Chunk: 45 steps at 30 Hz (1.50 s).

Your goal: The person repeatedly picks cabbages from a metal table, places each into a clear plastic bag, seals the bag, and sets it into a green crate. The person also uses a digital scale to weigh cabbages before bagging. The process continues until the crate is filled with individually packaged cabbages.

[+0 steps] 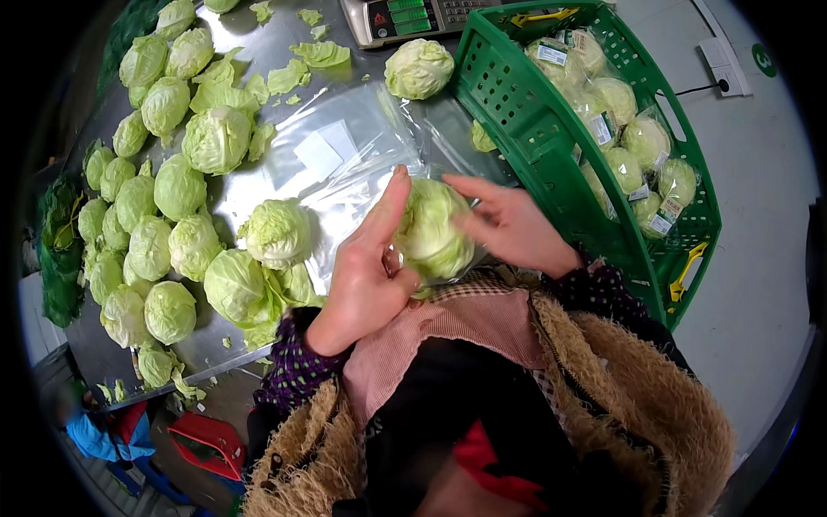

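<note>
A pale green cabbage (434, 229) lies between my two hands at the table's near edge, with clear plastic film around its lower part. My left hand (369, 268) is against its left side, fingers extended and the thumb bent near the film. On the right, my right hand (510, 223) is slightly blurred, its fingers apart beside the cabbage; whether it grips the film is unclear. Clear plastic bags (362, 139) lie flat beyond my hands, with white paper slips (318, 155) on them. Another cabbage (276, 234) sits left of my left hand.
Many loose cabbages (181, 187) cover the left of the metal table (223, 369). A green plastic crate (510, 116) at right holds bagged, labelled cabbages (646, 142). A digital scale (413, 19) stands at the back. A person (97, 433) and a red basket (208, 443) are at lower left.
</note>
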Available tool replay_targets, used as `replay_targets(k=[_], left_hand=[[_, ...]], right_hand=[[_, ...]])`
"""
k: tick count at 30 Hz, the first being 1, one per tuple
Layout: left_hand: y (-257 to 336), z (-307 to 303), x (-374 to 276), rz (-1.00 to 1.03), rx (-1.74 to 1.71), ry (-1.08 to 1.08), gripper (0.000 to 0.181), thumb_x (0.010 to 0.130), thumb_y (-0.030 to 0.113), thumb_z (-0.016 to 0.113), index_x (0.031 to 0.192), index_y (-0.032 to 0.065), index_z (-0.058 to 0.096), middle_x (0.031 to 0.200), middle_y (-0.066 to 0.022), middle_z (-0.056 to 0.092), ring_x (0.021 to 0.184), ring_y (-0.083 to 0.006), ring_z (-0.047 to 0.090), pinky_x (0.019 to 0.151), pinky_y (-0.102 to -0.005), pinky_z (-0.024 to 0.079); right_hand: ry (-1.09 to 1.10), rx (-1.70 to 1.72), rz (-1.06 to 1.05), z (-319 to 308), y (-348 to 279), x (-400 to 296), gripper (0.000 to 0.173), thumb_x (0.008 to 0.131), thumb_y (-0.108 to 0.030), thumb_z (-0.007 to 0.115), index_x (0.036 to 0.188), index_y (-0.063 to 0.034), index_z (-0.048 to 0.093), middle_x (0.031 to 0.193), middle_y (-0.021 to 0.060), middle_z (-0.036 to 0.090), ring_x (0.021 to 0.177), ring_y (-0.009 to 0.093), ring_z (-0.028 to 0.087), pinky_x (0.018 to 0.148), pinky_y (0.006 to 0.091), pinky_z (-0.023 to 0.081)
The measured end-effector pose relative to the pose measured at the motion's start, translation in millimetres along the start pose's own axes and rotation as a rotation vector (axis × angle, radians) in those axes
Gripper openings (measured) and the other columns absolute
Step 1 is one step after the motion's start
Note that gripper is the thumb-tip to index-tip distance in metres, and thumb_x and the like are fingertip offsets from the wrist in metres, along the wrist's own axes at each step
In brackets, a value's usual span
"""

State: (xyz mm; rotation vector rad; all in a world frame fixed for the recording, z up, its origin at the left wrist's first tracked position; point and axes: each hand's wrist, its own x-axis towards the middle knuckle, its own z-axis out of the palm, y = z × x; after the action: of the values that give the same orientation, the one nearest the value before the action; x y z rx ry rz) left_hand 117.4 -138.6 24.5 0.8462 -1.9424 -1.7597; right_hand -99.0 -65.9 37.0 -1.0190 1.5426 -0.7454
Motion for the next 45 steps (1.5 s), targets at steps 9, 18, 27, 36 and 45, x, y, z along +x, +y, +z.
replay_targets(k=[9, 18, 27, 36, 45], left_hand=[[5, -6, 4, -0.012, 0.0, 0.012, 0.101, 0.059, -0.018, 0.049, 0.154, 0.0086, 0.026, 0.159, -0.0036, 0.031, 0.06, -0.0007, 0.039, 0.055, -0.0178, 0.04], [-25, -42, -29, 0.726, 0.832, -0.008, 0.038, 0.071, 0.001, 0.063, 0.109, -0.001, 0.067, 0.124, -0.0157, 0.063, 0.061, -0.0171, 0.06, 0.052, -0.0262, 0.048], [-22, -43, -22, 0.693, 1.101, -0.11, 0.016, 0.085, 0.015, 0.071, 0.082, 0.0065, 0.058, 0.067, -0.0057, 0.051, 0.052, -0.0158, 0.051, 0.043, -0.0307, 0.041], [59, -68, -30, 0.945, 0.53, 0.402, 0.014, 0.087, 0.001, 0.06, 0.075, -0.0043, 0.065, 0.062, -0.0102, 0.062, 0.049, -0.0161, 0.056, 0.044, -0.0274, 0.04], [43, -80, -15, 0.536, 0.452, 0.581, 0.013, 0.09, 0.003, 0.063, 0.078, -0.0021, 0.066, 0.065, -0.008, 0.062, 0.055, -0.012, 0.057, 0.048, -0.0249, 0.042]], right_hand=[[0.254, -0.458, -0.305, -33, 32, 52, 0.047, 0.093, -0.018, 0.065, 0.136, -0.0052, 0.051, 0.092, 0.0061, 0.065, 0.061, 0.009, 0.058, 0.054, 0.0204, 0.047], [0.123, 0.005, -0.139, -28, 53, 50, 0.022, 0.097, -0.018, 0.059, 0.089, 0.001, 0.067, 0.064, -0.0002, 0.059, 0.05, 0.005, 0.051, 0.046, 0.0224, 0.041], [0.319, -0.565, -0.4, -47, 11, 28, 0.016, 0.09, -0.014, 0.062, 0.084, 0.0003, 0.066, 0.064, 0.0169, 0.059, 0.054, 0.021, 0.058, 0.051, 0.0325, 0.044], [0.232, -0.431, -0.597, -48, -85, -51, 0.015, 0.093, -0.011, 0.06, 0.087, 0.0019, 0.065, 0.069, -0.0014, 0.059, 0.06, 0.005, 0.055, 0.055, 0.0214, 0.043], [0.342, -0.182, -0.437, -48, -51, -3, 0.017, 0.093, -0.017, 0.064, 0.086, -0.0025, 0.067, 0.064, -0.0053, 0.055, 0.056, 0.003, 0.048, 0.051, 0.0199, 0.037]])
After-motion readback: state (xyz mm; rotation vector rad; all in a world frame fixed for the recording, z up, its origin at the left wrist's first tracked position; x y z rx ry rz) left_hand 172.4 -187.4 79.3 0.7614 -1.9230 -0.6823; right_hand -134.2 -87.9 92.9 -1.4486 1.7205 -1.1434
